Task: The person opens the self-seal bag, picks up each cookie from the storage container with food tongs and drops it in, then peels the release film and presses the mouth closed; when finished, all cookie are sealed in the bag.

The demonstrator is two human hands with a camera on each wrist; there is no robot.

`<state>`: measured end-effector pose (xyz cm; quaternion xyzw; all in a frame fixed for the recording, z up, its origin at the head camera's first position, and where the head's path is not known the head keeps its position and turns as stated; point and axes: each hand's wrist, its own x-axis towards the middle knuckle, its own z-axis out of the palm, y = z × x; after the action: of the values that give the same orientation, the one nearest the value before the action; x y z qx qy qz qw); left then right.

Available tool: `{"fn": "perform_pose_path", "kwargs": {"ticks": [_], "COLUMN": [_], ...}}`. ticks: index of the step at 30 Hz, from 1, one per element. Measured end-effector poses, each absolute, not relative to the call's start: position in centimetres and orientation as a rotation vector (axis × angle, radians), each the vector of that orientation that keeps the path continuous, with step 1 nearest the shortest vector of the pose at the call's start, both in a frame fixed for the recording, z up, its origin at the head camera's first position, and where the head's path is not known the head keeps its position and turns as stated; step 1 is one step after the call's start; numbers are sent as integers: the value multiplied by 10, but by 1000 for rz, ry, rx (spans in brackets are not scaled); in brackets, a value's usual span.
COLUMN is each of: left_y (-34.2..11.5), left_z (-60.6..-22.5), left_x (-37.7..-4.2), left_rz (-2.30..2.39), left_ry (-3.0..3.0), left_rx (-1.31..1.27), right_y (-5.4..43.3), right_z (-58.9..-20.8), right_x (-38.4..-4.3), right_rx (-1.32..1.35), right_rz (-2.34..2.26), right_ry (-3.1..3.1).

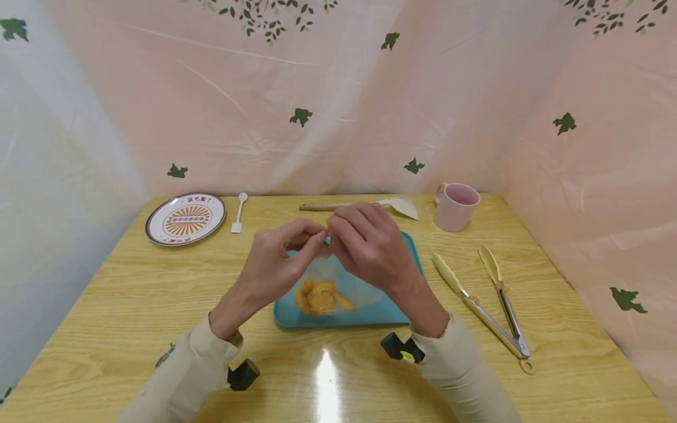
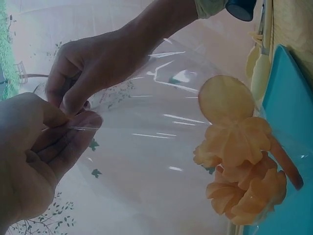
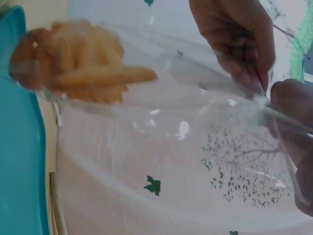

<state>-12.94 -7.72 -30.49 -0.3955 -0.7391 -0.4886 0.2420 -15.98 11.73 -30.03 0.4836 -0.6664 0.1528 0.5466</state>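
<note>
A clear plastic bag (image 2: pixel 146 117) hangs from both hands, its upper end pinched between their fingers. My left hand (image 1: pixel 275 258) and my right hand (image 1: pixel 375 252) meet fingertip to fingertip above the tray. At the bottom of the bag lie orange-tan, petal-shaped pieces (image 1: pixel 319 296), with a round flat piece (image 2: pixel 226 99) and a stick-like piece (image 3: pixel 110 76) among them. Beneath is a blue-green tray (image 1: pixel 341 320); in the left wrist view the pieces hang beside it. Hands and film partly hide the pinched edge.
On the far left sits a patterned plate (image 1: pixel 185 219) with a small white spoon (image 1: pixel 240 212) beside it. A wooden-handled spatula (image 1: pixel 399 205) lies behind the tray. The pink mug (image 1: pixel 455 207) stands back right; spread tongs (image 1: pixel 492 305) rest nearer.
</note>
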Motion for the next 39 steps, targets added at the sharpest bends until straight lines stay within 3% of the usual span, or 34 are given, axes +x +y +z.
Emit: {"fn": "perform_pose_path", "kwargs": {"ticks": [39], "left_y": [-101], "left_z": [-305], "left_x": [-132], "left_rz": [-1330], "left_ry": [-2002], "left_rx": [-910], "right_y": [185], "right_z": [-327], "right_x": [-174], "right_rx": [730], "right_rz": [903], "right_ry": [-1741]}}
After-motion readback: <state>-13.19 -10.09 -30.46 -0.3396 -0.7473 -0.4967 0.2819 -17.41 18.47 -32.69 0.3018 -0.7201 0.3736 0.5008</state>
